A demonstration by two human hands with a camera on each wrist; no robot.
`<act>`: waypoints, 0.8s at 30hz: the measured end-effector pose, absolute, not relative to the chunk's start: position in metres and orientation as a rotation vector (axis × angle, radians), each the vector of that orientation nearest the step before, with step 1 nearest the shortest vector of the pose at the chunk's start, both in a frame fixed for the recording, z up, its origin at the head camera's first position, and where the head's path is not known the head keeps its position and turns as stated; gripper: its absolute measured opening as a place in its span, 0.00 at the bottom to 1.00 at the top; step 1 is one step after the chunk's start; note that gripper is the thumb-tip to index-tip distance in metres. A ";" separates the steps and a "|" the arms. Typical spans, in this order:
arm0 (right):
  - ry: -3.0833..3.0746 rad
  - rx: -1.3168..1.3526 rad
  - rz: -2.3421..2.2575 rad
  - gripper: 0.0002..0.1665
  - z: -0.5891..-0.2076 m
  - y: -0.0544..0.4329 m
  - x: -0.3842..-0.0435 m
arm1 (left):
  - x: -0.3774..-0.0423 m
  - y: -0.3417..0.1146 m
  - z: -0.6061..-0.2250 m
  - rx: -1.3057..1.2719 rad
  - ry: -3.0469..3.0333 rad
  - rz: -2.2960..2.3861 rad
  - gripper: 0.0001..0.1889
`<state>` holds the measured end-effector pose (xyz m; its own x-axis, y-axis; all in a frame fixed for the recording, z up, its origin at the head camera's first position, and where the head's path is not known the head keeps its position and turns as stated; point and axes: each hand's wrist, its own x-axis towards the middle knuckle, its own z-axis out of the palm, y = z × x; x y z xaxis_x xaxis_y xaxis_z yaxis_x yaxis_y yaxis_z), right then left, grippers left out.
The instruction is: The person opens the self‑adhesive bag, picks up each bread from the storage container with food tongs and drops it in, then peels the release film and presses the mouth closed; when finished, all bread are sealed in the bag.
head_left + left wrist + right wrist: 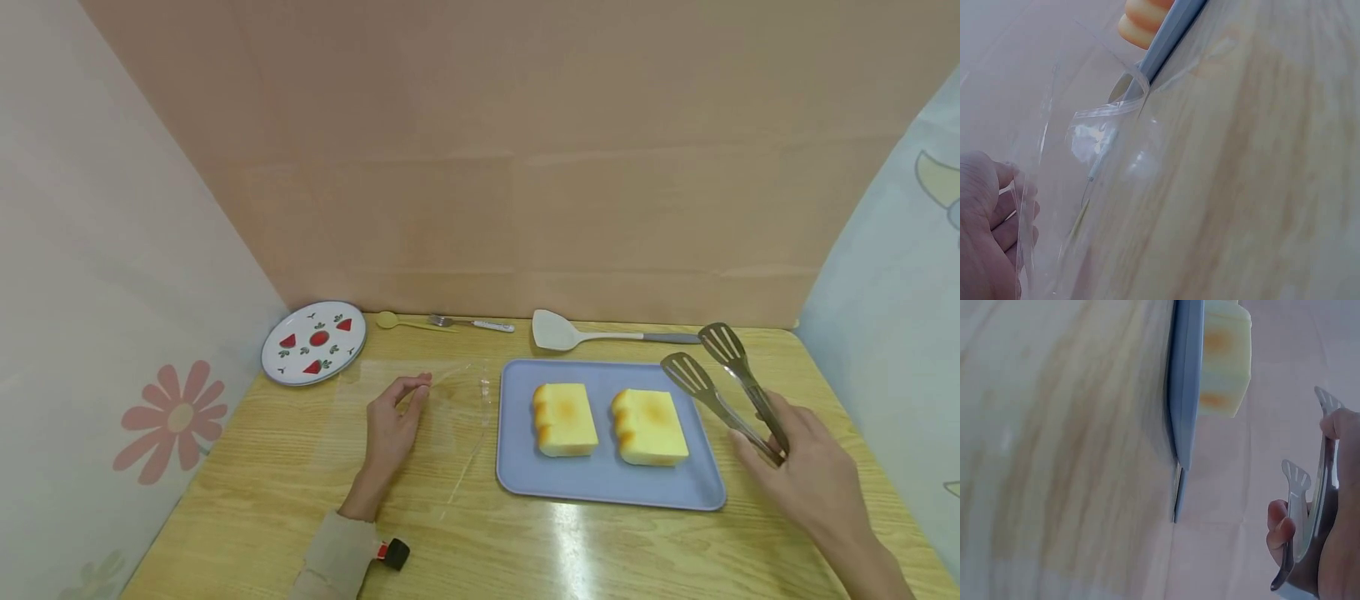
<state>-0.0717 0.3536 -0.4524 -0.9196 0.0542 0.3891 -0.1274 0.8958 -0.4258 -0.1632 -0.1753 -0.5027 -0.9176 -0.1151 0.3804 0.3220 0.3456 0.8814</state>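
With fingers of left hand [392, 429], pinching clear plastic bag [457, 400]: thin, shiny, creased, see-through over wood table [465, 562], left of blue-grey tray [600, 486] bearing two yellow, brown-topped bread pieces [566, 421]. With right hand [817, 471], gripping silver metal tongs [753, 390]: slotted heads, with arms apart, held by tray's right edge.

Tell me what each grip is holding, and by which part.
Right grip: silver metal slotted tongs, by both arms. Left grip: clear plastic bag, pinched by its film; exact spot unclear.
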 end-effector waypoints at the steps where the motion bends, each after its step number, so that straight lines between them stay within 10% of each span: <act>1: -2.658 0.068 0.634 0.37 -0.452 0.352 -0.072 | -0.163 -0.175 -0.503 -0.186 -2.237 -1.593 0.07; 24: -2.648 0.524 0.448 0.54 -0.431 0.329 -0.087 | -0.165 -0.176 -0.505 -0.212 -2.255 -1.563 0.07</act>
